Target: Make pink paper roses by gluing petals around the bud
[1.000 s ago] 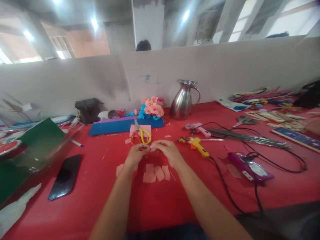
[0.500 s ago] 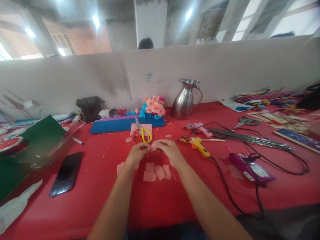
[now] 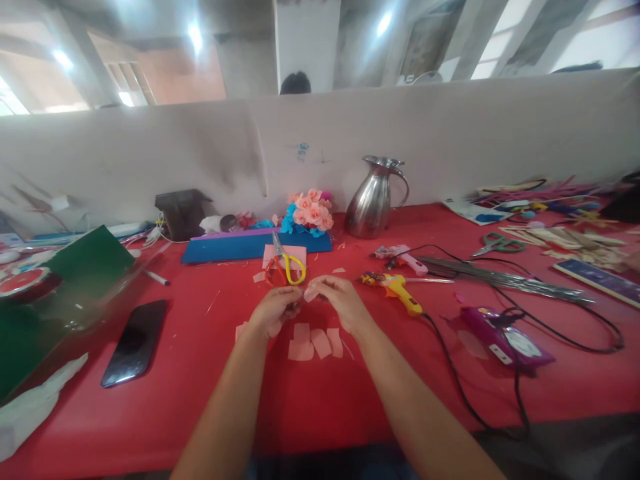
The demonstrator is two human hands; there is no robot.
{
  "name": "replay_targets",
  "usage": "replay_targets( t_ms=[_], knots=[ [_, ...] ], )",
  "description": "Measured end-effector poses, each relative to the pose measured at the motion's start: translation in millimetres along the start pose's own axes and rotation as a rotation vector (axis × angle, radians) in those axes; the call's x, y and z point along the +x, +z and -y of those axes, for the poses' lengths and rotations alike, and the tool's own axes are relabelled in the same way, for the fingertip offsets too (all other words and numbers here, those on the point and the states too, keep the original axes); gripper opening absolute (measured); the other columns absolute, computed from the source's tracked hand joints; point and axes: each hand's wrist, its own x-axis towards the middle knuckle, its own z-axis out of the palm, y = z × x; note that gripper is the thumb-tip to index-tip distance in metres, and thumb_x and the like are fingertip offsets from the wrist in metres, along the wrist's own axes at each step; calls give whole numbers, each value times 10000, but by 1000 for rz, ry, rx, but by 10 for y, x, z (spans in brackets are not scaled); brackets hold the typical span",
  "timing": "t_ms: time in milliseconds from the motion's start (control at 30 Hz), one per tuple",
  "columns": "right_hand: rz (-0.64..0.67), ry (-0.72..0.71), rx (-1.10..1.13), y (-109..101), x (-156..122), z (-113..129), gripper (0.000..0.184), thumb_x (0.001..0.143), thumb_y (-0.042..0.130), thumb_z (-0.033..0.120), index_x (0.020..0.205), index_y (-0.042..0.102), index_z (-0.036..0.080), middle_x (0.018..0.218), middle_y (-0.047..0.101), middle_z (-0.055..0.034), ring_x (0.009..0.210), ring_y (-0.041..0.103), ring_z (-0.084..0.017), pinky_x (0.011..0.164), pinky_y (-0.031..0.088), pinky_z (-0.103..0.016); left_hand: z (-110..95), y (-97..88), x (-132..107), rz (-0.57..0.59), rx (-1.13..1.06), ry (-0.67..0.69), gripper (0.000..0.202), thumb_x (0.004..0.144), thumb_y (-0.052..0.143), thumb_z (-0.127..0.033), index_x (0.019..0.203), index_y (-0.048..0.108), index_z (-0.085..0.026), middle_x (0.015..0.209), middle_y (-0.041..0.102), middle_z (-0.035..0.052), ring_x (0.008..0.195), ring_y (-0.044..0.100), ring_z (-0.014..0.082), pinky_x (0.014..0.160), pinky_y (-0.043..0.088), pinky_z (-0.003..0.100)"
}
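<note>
My right hand (image 3: 339, 301) pinches a small piece of pink paper (image 3: 310, 293) between thumb and fingers. Close beside it, my left hand (image 3: 277, 310) is closed with its fingertips together; what it grips, if anything, I cannot make out. Below the hands lie several cut pink paper pieces (image 3: 301, 351) on the red table, one partly hidden by my left wrist. Just beyond my fingers, scissors with red and yellow handles (image 3: 295, 267) rest partly on a larger pink paper sheet (image 3: 299, 253).
Right of my hands lie a yellow glue gun (image 3: 403, 293) with a trailing black cord, a pink glue gun (image 3: 411, 262) and a purple power strip (image 3: 505, 340). A steel jug (image 3: 371, 207) and pink paper flowers (image 3: 313, 210) stand behind. A phone (image 3: 135, 343) lies left.
My hands have drawn slightly apart at the fingertips, and the pink paper piece stays with my right hand. The whole view has shifted a little.
</note>
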Motion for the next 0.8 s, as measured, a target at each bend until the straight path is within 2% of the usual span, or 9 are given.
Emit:
replay_targets(
  t_ms=[567, 800],
  knots=[
    [-34, -9, 16, 4, 13, -27, 115, 665, 630, 299, 642, 641, 187, 651, 647, 4, 642, 566, -135, 680, 417, -274, 25, -29, 23, 20, 49, 34, 247, 538, 778, -270, 685, 627, -141, 631, 561, -12, 509, 442, 45, 495, 285, 199],
    [-58, 5, -10, -2, 10, -30, 129, 659, 642, 318, 650, 629, 190, 632, 645, 4, 632, 569, -141, 674, 416, -278, 37, -15, 28, 23, -29, 26, 328, 558, 770, -376, 712, 602, -141, 610, 531, -16, 463, 418, 37, 449, 252, 184]
  ],
)
